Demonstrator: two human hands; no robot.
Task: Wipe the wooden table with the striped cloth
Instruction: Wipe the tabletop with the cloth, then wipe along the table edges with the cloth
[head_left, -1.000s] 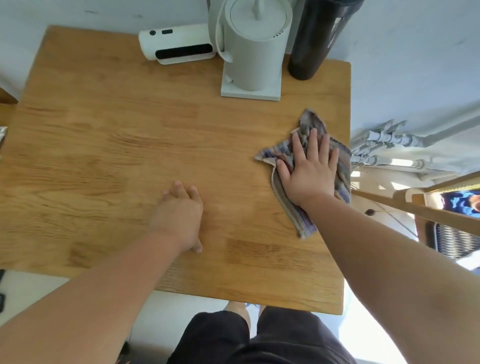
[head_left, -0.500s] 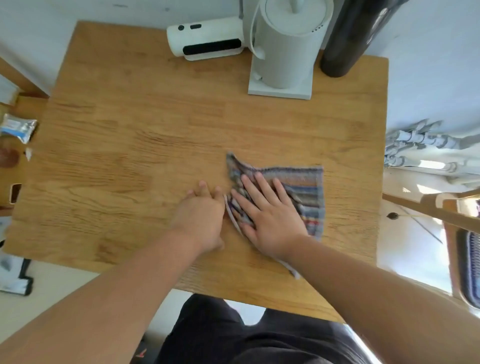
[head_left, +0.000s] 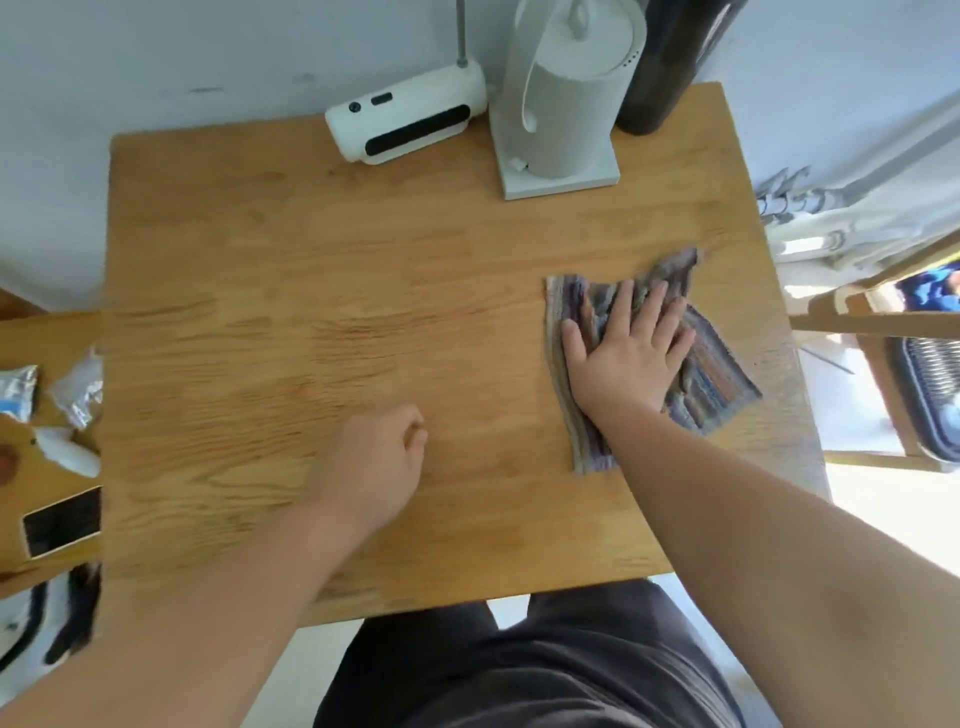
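Nearest to the person, the left hand (head_left: 379, 467) sits on the wooden bench (head_left: 311, 291) at about 6 o'clock from its middle, fingers curled under into a loose fist with nothing in it. Further out, at about 3 o'clock and close to the bench's right edge, lies the striped cloth (head_left: 717, 384). It is a thin, faded cloth with narrow bands of purple, blue, grey and orange, and it is rumpled and folded over itself. The right hand (head_left: 628, 358) presses flat on it, fingers straight and spread wide, pointing toward 12 o'clock. The cloth's longer side seems to run from 6 to 12, leaning a little; one bunched corner pokes out toward 1 o'clock and another toward 4. At the far edge by the wall stand a white device (head_left: 405, 122) lying on its side at 12 o'clock, a pale kettle (head_left: 566, 104) on its square base at 1, and a dark bottle (head_left: 660, 62) just beside it.
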